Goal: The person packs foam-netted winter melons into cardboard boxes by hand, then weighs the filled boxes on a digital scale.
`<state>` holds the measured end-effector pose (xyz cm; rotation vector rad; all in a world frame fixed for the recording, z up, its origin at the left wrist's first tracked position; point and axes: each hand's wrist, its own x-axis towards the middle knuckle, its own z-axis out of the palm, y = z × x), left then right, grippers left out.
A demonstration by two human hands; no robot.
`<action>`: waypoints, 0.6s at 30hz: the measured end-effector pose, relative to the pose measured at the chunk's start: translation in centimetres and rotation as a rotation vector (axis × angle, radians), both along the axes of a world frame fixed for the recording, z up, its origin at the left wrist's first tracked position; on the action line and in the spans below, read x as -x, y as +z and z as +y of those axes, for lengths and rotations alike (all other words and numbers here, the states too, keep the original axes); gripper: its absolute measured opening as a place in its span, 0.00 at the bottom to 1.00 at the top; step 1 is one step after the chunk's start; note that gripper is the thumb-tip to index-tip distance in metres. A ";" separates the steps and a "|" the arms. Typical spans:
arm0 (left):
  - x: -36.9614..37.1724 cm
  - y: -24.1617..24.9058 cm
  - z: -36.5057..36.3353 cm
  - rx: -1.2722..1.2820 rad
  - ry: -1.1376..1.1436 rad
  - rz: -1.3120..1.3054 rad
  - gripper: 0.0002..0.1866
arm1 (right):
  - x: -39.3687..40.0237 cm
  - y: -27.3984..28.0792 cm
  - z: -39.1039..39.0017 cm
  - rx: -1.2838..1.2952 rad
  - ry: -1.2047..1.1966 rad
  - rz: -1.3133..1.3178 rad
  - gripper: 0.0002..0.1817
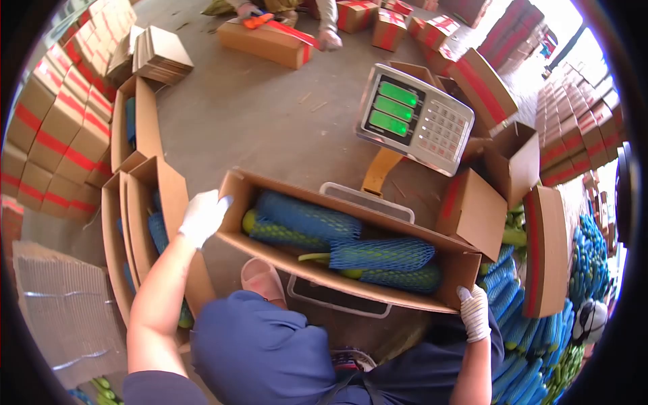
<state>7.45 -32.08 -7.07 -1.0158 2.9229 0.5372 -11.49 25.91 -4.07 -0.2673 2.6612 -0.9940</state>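
Your gloved left hand grips the open cardboard box at one end, your right hand clasps the opposite corner, fingers closed on its edges, net-sleeved produce between them, scale display beyond.

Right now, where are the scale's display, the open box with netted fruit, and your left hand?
scale display (414,119): head view, keypad face.
open box (290,262): head view, near wall.
left hand (201,217): head view, gloved back.
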 end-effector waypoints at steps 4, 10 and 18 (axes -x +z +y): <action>-13.8 -3.1 1.1 -0.002 0.367 -0.064 0.18 | 2.7 5.3 -12.0 -0.362 0.278 0.314 0.10; -30.8 -2.4 13.2 -0.587 1.079 0.375 0.10 | 4.6 7.5 -31.6 -0.545 0.778 0.680 0.07; -32.7 -9.2 24.1 -0.797 1.547 0.773 0.13 | 0.5 7.4 -53.9 -0.031 1.071 0.766 0.09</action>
